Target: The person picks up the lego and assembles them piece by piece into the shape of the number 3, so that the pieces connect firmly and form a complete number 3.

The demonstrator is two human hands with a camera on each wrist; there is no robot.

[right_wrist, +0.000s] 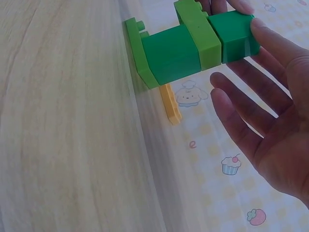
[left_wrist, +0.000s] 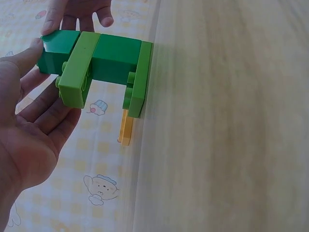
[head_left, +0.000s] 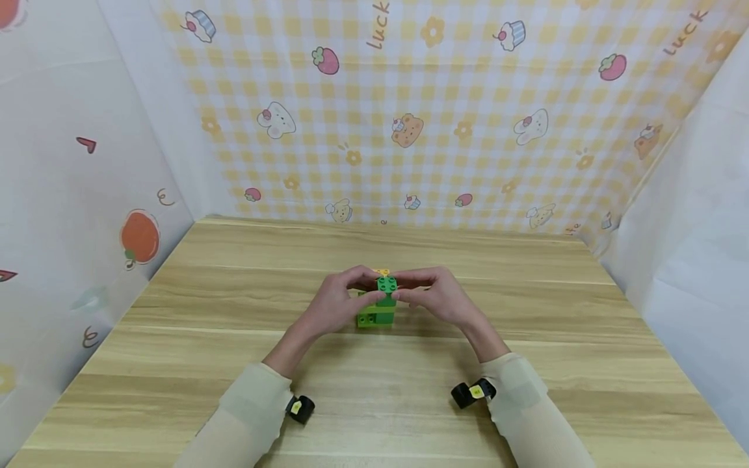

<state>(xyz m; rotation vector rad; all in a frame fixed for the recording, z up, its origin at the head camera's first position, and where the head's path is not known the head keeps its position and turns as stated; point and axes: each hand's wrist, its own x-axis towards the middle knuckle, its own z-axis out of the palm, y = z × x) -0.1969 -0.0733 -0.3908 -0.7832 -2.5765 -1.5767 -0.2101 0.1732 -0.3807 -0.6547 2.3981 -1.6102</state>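
Four green pieces form an upright stack (head_left: 377, 310) on the tabletop (head_left: 380, 390), midway between its left and right edges and nearer the back edge than the front: light green base (left_wrist: 143, 77), dark green block (left_wrist: 116, 55), light green block (left_wrist: 75, 72), dark green top block (head_left: 387, 285). The left hand (head_left: 336, 302) and right hand (head_left: 443, 299) both pinch that top block, thumbs on the near side. Behind the stack, toward the back edge, lies a yellow piece (left_wrist: 127, 128). Beyond the back edge hangs a checked cloth (head_left: 433, 84).
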